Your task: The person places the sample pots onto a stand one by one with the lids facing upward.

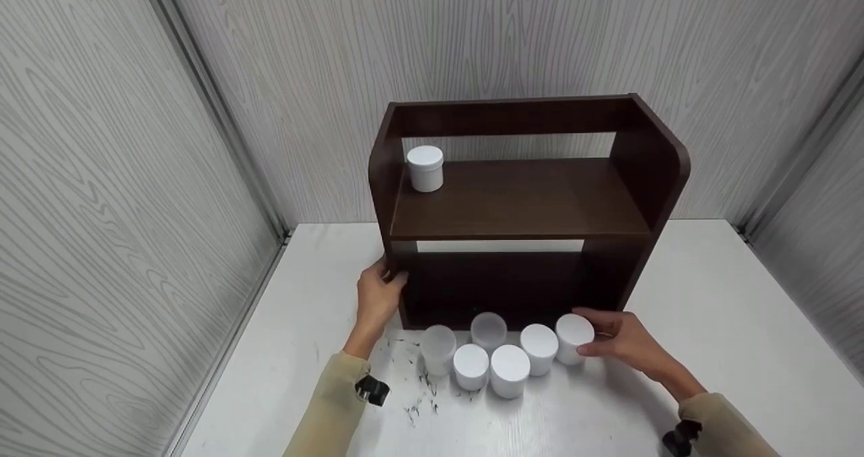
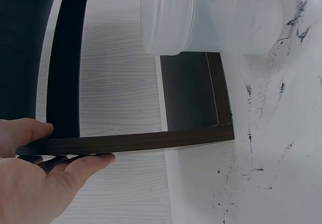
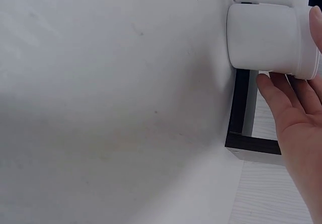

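**Pinching an outer white jar with the right hand; gripping a dark shelf unit with the left hand**

Taking twelve o'clock as away from the person in the head view: right at the front of the shelf unit, at about five o'clock from its middle, for the held white jar. Thumb on the near side near the lid, fingers round the far side, spread to about jar width. Cannot tell whether lifted or resting on the tabletop.

At eight o'clock from the shelf unit's middle, left thumb and fingers closed to a panel's thickness on its side panel, probably steadying it.

Within the group of jars, just beside the held one: a neighbouring jar at three o'clock. Farther round: a large white jar at six, a small white jar at eight, a left translucent jar at nine, a rear translucent jar at eleven. Near the nine o'clock one, dark marks. Up on the upper deck, at ten o'clock, a lone jar, standing upright.

Judging the step: securing a jar, or setting its position. Calling next for a level, firm pinch and space from the three o'clock neighbour, without jogging the shelf unit.
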The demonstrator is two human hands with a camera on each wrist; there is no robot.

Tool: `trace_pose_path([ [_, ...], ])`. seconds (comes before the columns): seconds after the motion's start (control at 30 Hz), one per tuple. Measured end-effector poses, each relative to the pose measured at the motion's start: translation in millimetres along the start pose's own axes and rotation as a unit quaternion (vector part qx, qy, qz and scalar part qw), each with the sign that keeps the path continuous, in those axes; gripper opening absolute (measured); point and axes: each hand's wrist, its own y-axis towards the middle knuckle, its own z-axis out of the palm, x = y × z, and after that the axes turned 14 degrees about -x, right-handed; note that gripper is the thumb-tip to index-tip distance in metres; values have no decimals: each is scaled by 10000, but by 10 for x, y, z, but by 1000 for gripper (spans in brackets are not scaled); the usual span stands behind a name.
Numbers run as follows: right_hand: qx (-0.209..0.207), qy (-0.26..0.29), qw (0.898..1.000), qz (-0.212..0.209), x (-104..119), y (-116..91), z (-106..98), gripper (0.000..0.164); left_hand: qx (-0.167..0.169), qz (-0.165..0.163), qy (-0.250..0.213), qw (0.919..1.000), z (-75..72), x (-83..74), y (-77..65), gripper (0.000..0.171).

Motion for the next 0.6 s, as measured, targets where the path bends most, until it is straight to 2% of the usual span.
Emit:
trace_pose_path([
  [0.13, 23, 42, 10000, -14, 7, -3, -1, 75, -3, 6, 42, 10000, -3, 8, 10, 45],
  [0.37, 36, 108, 9999, 50, 8, -32, -17, 74, 185, -146, 17, 9997, -14, -1, 8, 58],
  [0.6, 72, 160, 9998, 2, -14, -47, -6, 76, 164, -132, 21, 9998, -10, -10, 10, 57],
])
